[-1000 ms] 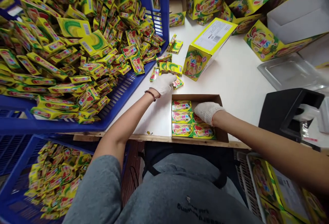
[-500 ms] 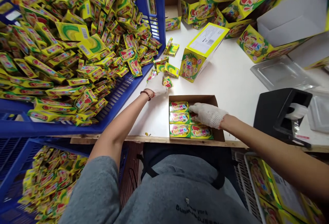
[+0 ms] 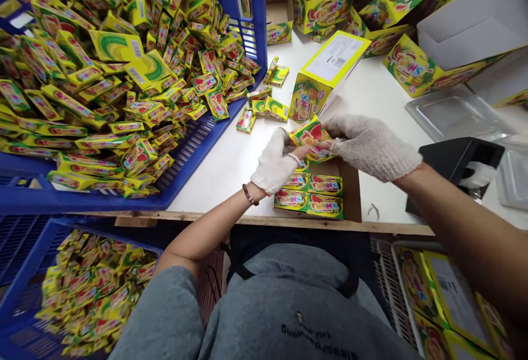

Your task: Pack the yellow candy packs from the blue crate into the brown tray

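Observation:
Both hands wear white knitted gloves with some bare fingertips. My left hand (image 3: pixel 275 163) is closed on the left end of a small yellow-green printed box (image 3: pixel 310 133) with watermelon pictures. At its right end my right hand (image 3: pixel 369 142) grips too, so the box is held between them, tilted. Whether a second box lies under it, I cannot tell. Just below the hands sits an open carton (image 3: pixel 351 206) at the table's front edge. Small boxes (image 3: pixel 325 205) marked TWINS lie in rows inside it; its back part is hidden by my hands.
A blue crate (image 3: pixel 173 184) heaped with small boxes stands left; another blue crate (image 3: pixel 25 299) is below it. Loose boxes (image 3: pixel 276 108) lie behind my left hand. A larger display box (image 3: pixel 330 68), empty cartons (image 3: pixel 280 10), a black tape dispenser (image 3: pixel 449 164) and clear plastic trays (image 3: pixel 457 115) surround the workspace.
My left hand has come right from the loose boxes, and my right hand has lifted out of the carton. They now meet above it around a small box.

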Demonstrator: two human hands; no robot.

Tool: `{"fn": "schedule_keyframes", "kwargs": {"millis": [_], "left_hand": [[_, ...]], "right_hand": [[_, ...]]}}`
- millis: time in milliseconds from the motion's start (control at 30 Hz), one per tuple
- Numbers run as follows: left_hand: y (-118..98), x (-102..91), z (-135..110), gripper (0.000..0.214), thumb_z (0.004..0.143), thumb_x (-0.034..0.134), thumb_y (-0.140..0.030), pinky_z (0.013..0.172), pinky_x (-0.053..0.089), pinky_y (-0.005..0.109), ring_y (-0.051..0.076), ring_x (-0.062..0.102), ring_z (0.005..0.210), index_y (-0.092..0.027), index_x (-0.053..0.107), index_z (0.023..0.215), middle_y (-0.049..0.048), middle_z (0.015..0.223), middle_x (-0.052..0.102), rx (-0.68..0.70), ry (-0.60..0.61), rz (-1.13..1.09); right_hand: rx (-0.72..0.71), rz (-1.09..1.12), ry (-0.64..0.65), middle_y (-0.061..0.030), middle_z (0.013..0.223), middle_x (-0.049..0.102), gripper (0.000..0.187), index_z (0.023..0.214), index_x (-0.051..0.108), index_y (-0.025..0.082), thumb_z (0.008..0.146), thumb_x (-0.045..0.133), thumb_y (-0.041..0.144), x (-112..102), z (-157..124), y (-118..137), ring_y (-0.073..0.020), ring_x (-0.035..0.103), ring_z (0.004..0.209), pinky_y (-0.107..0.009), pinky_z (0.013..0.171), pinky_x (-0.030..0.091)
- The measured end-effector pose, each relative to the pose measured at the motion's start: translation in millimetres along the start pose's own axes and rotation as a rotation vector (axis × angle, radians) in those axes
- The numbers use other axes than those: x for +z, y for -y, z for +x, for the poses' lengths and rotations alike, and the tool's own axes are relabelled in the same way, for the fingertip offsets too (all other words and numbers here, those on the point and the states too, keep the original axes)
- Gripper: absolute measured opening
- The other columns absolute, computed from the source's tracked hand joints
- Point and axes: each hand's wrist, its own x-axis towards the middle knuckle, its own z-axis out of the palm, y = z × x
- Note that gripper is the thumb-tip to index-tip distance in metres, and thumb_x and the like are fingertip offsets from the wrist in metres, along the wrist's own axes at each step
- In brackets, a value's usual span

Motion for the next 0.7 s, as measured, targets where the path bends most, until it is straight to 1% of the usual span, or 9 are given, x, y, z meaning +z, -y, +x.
{"fn": "schedule_keyframes", "kwargs": {"millis": [100, 167, 233, 300, 400, 500, 600, 633, 700], "left_hand": [[-4.3, 7.5, -13.1, 0.025, 0.109, 0.057, -0.034, 0.100, 0.062, 0.047, 0.031, 0.076, 0.110, -0.015, 0.072, 0.112, 0.0148, 0.116, 0.079, 0.012, 0.323, 0.556], [-6.6, 18.4, -17.9, 0.027, 0.108, 0.059, -0.034, 0.103, 0.059, 0.052, 0.036, 0.074, 0.119, -0.013, 0.075, 0.116, 0.0175, 0.123, 0.078, 0.081, 0.508, 0.851], [-7.0, 30.5, -19.3, 0.034, 0.108, 0.061, -0.036, 0.111, 0.056, 0.055, 0.038, 0.071, 0.130, -0.012, 0.075, 0.126, 0.0186, 0.135, 0.076, 0.142, 0.634, 0.990], [-5.0, 39.1, -19.3, 0.043, 0.109, 0.061, -0.043, 0.120, 0.050, 0.058, 0.038, 0.067, 0.138, -0.011, 0.073, 0.136, 0.0195, 0.148, 0.071, 0.162, 0.714, 1.035], [0.6, 41.7, -21.7, 0.055, 0.108, 0.061, -0.048, 0.126, 0.045, 0.058, 0.039, 0.060, 0.148, -0.009, 0.069, 0.146, 0.0216, 0.162, 0.062, 0.147, 0.767, 1.041], [3.8, 37.8, -27.3, 0.064, 0.103, 0.069, -0.053, 0.122, 0.049, 0.056, 0.040, 0.058, 0.151, -0.009, 0.067, 0.148, 0.0229, 0.163, 0.060, 0.127, 0.780, 1.034], [0.6, 35.5, -28.8, 0.064, 0.101, 0.071, -0.059, 0.112, 0.055, 0.054, 0.041, 0.065, 0.140, -0.009, 0.071, 0.141, 0.0231, 0.152, 0.068, 0.102, 0.782, 1.025], [-1.4, 35.4, -27.1, 0.059, 0.102, 0.070, -0.057, 0.110, 0.056, 0.054, 0.040, 0.068, 0.135, -0.010, 0.073, 0.137, 0.0220, 0.145, 0.071, 0.103, 0.766, 1.024], [-4.9, 36.4, -20.1, 0.045, 0.102, 0.071, -0.046, 0.107, 0.056, 0.051, 0.037, 0.070, 0.127, -0.011, 0.074, 0.130, 0.0193, 0.134, 0.075, 0.148, 0.688, 1.026]], "right_hand": [[0.092, -0.427, 0.212, -0.0153, 0.108, 0.081, 0.027, 0.113, 0.081, 0.018, 0.101, 0.058, 0.025, -6.0, 0.5, -5.0, -0.0285, 0.074, 0.091, -0.037, 0.076, 0.051], [0.144, -0.602, 0.341, -0.0194, 0.113, 0.081, 0.030, 0.118, 0.082, 0.015, 0.103, 0.056, 0.019, 2.5, 3.2, -2.8, -0.0308, 0.076, 0.097, -0.038, 0.079, 0.052], [0.165, -0.675, 0.401, -0.0219, 0.118, 0.081, 0.031, 0.122, 0.082, 0.014, 0.103, 0.058, 0.014, 17.6, 5.7, 0.9, -0.0330, 0.078, 0.104, -0.039, 0.082, 0.055], [0.162, -0.712, 0.416, -0.0242, 0.119, 0.081, 0.032, 0.122, 0.083, 0.013, 0.102, 0.059, 0.009, 33.8, 6.2, 2.8, -0.0358, 0.079, 0.110, -0.041, 0.086, 0.058], [0.121, -0.741, 0.415, -0.0264, 0.119, 0.080, 0.035, 0.120, 0.083, 0.010, 0.101, 0.055, 0.004, 51.6, 2.7, -1.7, -0.0388, 0.077, 0.114, -0.043, 0.087, 0.060], [0.072, -0.725, 0.385, -0.0247, 0.122, 0.079, 0.039, 0.127, 0.081, 0.011, 0.104, 0.050, 0.005, 62.4, -2.6, -12.6, -0.0380, 0.075, 0.118, -0.042, 0.087, 0.061], [-0.001, -0.697, 0.335, -0.0226, 0.124, 0.078, 0.038, 0.127, 0.080, 0.013, 0.105, 0.049, 0.008, 69.2, -5.0, -25.8, -0.0347, 0.073, 0.117, -0.040, 0.090, 0.060], [-0.027, -0.680, 0.322, -0.0215, 0.123, 0.078, 0.036, 0.124, 0.081, 0.013, 0.105, 0.051, 0.009, 69.6, -4.9, -30.4, -0.0330, 0.073, 0.115, -0.039, 0.091, 0.060], [-0.090, -0.596, 0.285, -0.0184, 0.120, 0.078, 0.034, 0.117, 0.084, 0.014, 0.103, 0.053, 0.011, 65.1, -4.0, -39.9, -0.0289, 0.074, 0.110, -0.035, 0.092, 0.059]]}}
